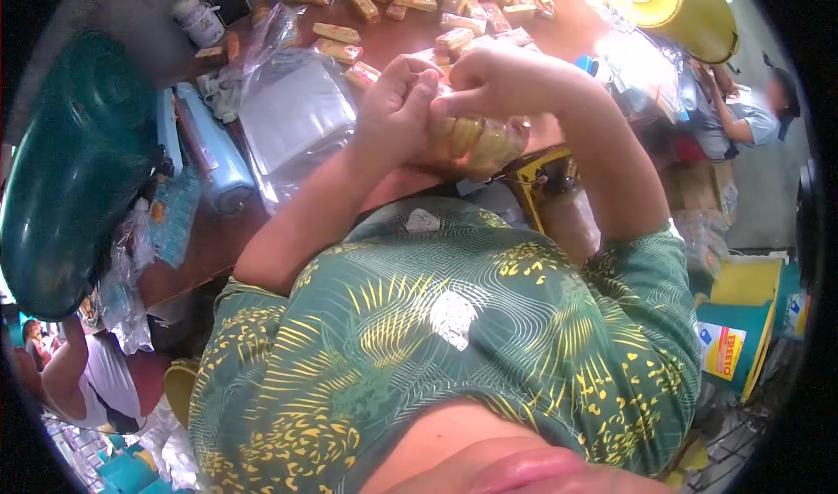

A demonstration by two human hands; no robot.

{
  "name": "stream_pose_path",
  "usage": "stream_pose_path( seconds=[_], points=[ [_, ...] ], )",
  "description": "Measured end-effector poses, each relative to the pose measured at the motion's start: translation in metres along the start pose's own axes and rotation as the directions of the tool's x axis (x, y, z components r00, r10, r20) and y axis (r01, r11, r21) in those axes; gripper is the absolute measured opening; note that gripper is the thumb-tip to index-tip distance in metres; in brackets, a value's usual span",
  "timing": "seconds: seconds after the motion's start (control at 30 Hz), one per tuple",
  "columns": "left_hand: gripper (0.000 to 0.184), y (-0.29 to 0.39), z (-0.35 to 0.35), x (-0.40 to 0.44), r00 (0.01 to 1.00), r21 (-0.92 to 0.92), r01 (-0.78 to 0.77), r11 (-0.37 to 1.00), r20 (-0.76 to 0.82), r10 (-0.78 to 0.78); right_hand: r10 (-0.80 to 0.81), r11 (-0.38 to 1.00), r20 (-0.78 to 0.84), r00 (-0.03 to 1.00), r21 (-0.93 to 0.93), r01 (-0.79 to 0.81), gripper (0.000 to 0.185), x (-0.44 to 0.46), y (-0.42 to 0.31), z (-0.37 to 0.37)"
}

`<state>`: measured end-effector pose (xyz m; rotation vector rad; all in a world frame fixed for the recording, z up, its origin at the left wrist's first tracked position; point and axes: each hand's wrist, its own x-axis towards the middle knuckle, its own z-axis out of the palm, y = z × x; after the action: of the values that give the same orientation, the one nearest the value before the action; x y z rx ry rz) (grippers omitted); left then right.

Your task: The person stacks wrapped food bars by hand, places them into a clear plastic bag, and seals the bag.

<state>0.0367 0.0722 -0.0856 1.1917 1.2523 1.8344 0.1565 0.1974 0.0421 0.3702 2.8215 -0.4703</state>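
Note:
Close together above the brown table, both hands grip the gathered top of a clear plastic bag (pixel 480 147). Yellowish pieces show through the bag, which hangs on the side toward my body. My left hand (pixel 400 99) is closed, thumb and fingers pinching the plastic. Fingers curled, my right hand (pixel 496 79) is closed on the bag's other side; its fingertips are partly hidden. Just beyond the hands lie several small wrapped snack packs (pixel 454 38), yellow with red print. A stack of clear plastic bags (pixel 292 101) lies left of my left hand.
A large green plastic tub (pixel 78 171) stands at the left, beside a pale blue device (pixel 214 158). A yellow bucket (pixel 676 10) is at the back right. One person (pixel 746 114) is at the far right; another (pixel 109 372) is at the lower left.

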Motion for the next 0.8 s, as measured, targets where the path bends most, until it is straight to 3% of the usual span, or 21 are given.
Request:
stream_pose_path(
  seconds=[0.13,0.17,0.23,0.27,0.3,0.33,0.4,0.43,0.47,0.5,0.53,0.57,0.6,0.63,0.67,0.73,0.77,0.8],
  points=[
    [0.013,0.004,-0.001,-0.004,0.995,0.038,0.083,0.996,0.059,-0.085,0.114,0.918,0.083,0.99,0.373,-0.137,0.051,0.0,0.025,0.022],
    [0.012,-0.004,0.0,-0.004,0.999,0.037,-0.016,0.999,0.05,0.014,-0.012,0.79,0.115,0.993,0.61,-0.061,0.054,0.008,0.047,0.046],
    [0.013,-0.013,-0.003,-0.003,0.99,0.233,-0.14,0.962,0.057,0.13,0.03,0.793,0.025,0.999,0.607,-0.039,0.054,0.011,0.066,0.072],
    [0.013,-0.018,-0.006,0.0,0.978,0.319,-0.207,0.925,0.078,0.193,0.073,0.79,0.064,0.995,0.605,-0.097,0.057,0.005,0.063,0.068],
    [0.016,-0.025,-0.009,0.001,0.924,0.354,-0.382,0.854,0.152,0.35,0.116,0.785,0.102,0.988,0.6,-0.154,0.062,-0.001,0.061,0.064],
    [0.029,-0.018,-0.007,-0.003,0.957,0.246,-0.287,0.926,0.108,0.268,0.074,0.807,0.121,0.99,0.576,-0.131,0.056,0.0,0.074,0.069],
    [0.05,-0.028,-0.001,-0.015,0.953,-0.002,-0.287,0.958,0.102,0.285,0.152,0.946,0.038,0.988,0.282,-0.156,0.053,-0.02,0.056,0.045],
    [0.054,-0.042,-0.01,-0.018,0.946,0.181,-0.297,0.938,0.187,0.263,0.114,0.925,-0.215,0.97,0.378,-0.025,0.052,-0.025,0.057,0.051],
    [0.064,-0.062,-0.02,-0.02,0.936,0.359,-0.318,0.877,0.264,0.232,0.089,0.896,-0.46,0.883,0.424,0.131,0.052,-0.029,0.058,0.059],
    [0.071,-0.079,-0.024,-0.027,0.956,0.257,-0.173,0.951,0.275,0.1,0.054,0.877,-0.506,0.861,0.436,0.201,0.051,-0.039,0.044,0.058],
    [0.072,-0.071,-0.012,-0.027,0.967,-0.029,0.111,0.993,0.234,-0.101,0.017,0.855,-0.551,0.834,0.44,0.273,0.051,-0.05,0.026,0.06],
    [0.073,-0.056,0.003,-0.026,0.916,-0.307,0.381,0.872,0.254,-0.311,-0.065,0.957,-0.583,0.81,0.194,0.217,0.051,-0.055,0.016,0.068],
    [0.069,-0.062,0.002,-0.028,0.926,-0.167,0.322,0.932,0.258,-0.274,-0.15,0.988,-0.585,0.797,-0.061,0.141,0.057,-0.058,0.009,0.078],
    [0.065,-0.068,0.002,-0.03,0.935,-0.02,0.251,0.968,0.263,-0.237,-0.043,0.995,-0.623,0.781,-0.094,-0.02,0.065,-0.062,0.004,0.089],
    [0.061,-0.075,0.002,-0.033,0.943,0.122,0.172,0.977,0.266,-0.199,0.002,1.0,-0.609,0.793,-0.009,-0.01,0.065,-0.07,0.01,0.091],
    [0.056,-0.078,-0.004,-0.033,0.931,0.452,-0.165,0.877,0.366,-0.013,0.075,0.988,-0.573,0.816,0.154,0.017,0.065,-0.091,0.029,0.091],
    [0.048,-0.08,-0.006,-0.038,0.914,0.276,0.076,0.958,0.365,-0.178,0.114,0.975,-0.592,0.798,0.221,0.025,0.063,-0.107,0.04,0.096],
    [0.043,-0.078,-0.008,-0.041,0.911,0.303,0.085,0.949,0.363,-0.198,0.21,0.953,-0.566,0.797,0.299,-0.04,0.063,-0.13,0.05,0.092]
  ],
)
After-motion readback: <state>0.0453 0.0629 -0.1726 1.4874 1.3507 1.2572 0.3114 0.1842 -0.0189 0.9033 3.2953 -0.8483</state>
